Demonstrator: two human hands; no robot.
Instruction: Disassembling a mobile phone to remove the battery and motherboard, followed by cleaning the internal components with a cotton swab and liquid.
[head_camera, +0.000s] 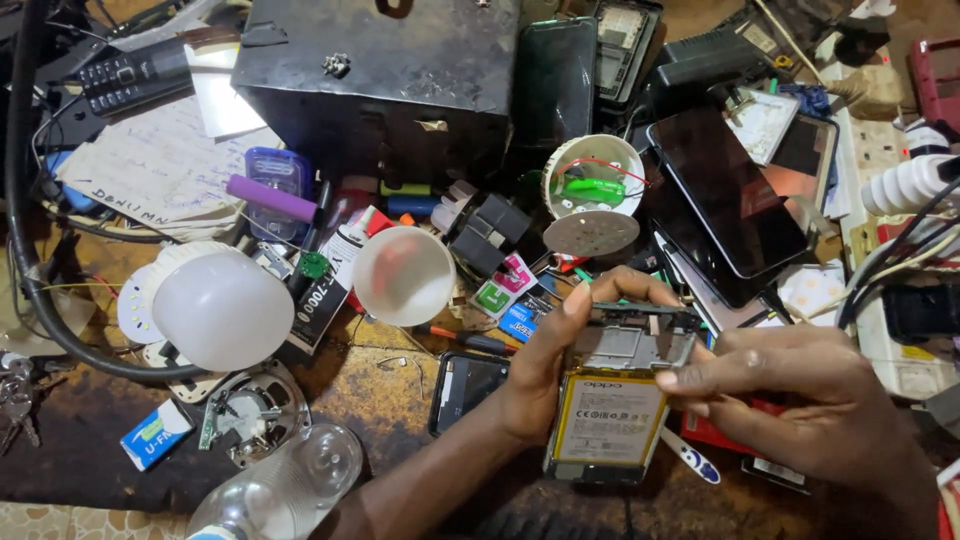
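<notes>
An opened phone (612, 400) with its back cover off lies face down between my hands, showing a yellow-edged battery and a grey metal frame. My left hand (545, 350) grips the phone's left side, thumb stretched along its top edge. My right hand (800, 395) rests on the right side, the forefinger pressing near the battery's upper right corner.
A cluttered workbench: white bulb (215, 305), bulb dome (403, 275), opened bulb base with a green part (592, 180), dark metal box (380, 80), black tablet (728, 195), small dark phone (465, 388), clear bottle (290, 490), thick black cable (30, 290), white power strip (890, 330).
</notes>
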